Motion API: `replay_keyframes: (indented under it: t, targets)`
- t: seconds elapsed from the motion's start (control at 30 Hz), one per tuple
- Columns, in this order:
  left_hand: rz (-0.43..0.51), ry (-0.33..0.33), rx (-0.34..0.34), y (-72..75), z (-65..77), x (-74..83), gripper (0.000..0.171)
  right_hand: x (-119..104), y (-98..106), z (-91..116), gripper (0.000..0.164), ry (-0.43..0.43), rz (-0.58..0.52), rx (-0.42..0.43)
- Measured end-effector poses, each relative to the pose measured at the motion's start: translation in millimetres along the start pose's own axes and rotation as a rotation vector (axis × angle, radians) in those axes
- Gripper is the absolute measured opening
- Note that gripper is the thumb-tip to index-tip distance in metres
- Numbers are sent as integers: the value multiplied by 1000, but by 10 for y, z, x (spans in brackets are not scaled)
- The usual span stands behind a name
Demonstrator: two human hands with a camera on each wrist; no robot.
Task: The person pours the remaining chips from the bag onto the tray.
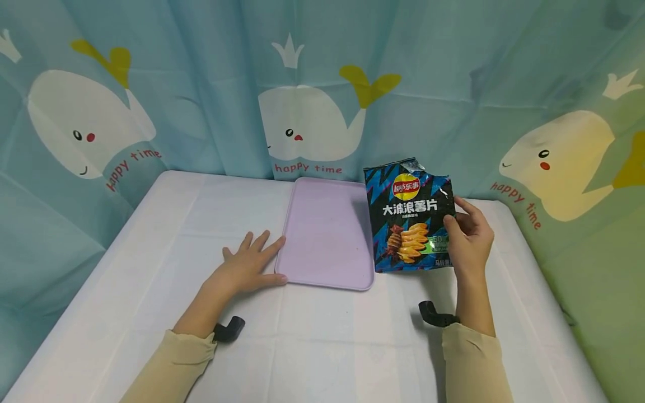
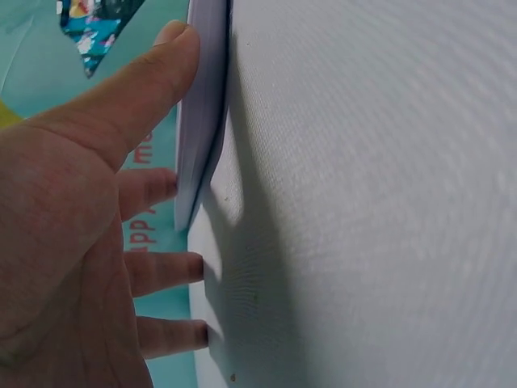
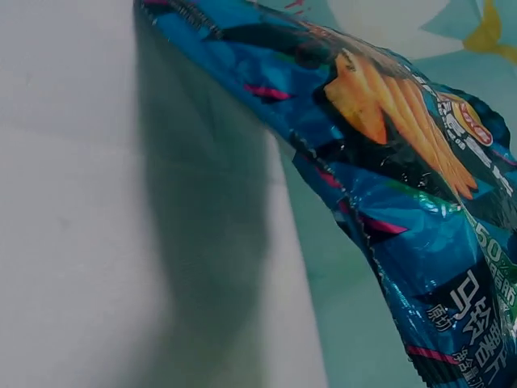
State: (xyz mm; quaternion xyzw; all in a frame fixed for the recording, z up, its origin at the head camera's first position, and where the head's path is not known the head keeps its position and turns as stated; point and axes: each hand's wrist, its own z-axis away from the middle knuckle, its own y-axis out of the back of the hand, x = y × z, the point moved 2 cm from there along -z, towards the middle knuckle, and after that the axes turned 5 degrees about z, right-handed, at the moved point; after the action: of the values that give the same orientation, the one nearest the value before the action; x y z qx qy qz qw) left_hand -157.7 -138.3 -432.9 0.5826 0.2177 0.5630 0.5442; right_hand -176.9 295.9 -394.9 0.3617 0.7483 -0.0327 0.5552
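A blue and black chip bag [image 1: 410, 224], torn along its top edge, is held up at the right of the tray. My right hand [image 1: 468, 229] grips it by its right side, the thumb lying on the front. In the right wrist view the bag [image 3: 404, 186] tilts above the white cloth and casts a shadow there. A flat light purple tray [image 1: 325, 235] lies on the table. Spread over its left edge, my left hand [image 1: 252, 260] touches the rim with thumb and forefinger. The left wrist view shows the thumb against the tray's side [image 2: 206, 89].
A white cloth covers the table [image 1: 312, 358]. Behind it hangs a blue-green curtain [image 1: 211, 101] printed with whales, close to the table's back edge. Each wrist wears a small black camera mount, the left mount [image 1: 229, 329] lying low near the cloth.
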Motion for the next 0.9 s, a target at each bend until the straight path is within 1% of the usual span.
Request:
replay_keyframes:
  t: [0.17,0.43,0.63,0.8,0.9]
  targets:
    - [11,1,8,14,0,5,91,-154,10,17,37,95,23,2]
    - [21,5,11,15,-27,3,91,-362,3,68,35,249,24,-17]
    - [13,10,9,2,-39,-7,93,-537,-26,120,36,399,35,-35]
    - [11,16,8,-11,-37,-15,93,-603,-96,112,35,459,44,-75]
    - [7,18,4,-15,-35,-17,94,-647,-126,102,34,494,67,-93]
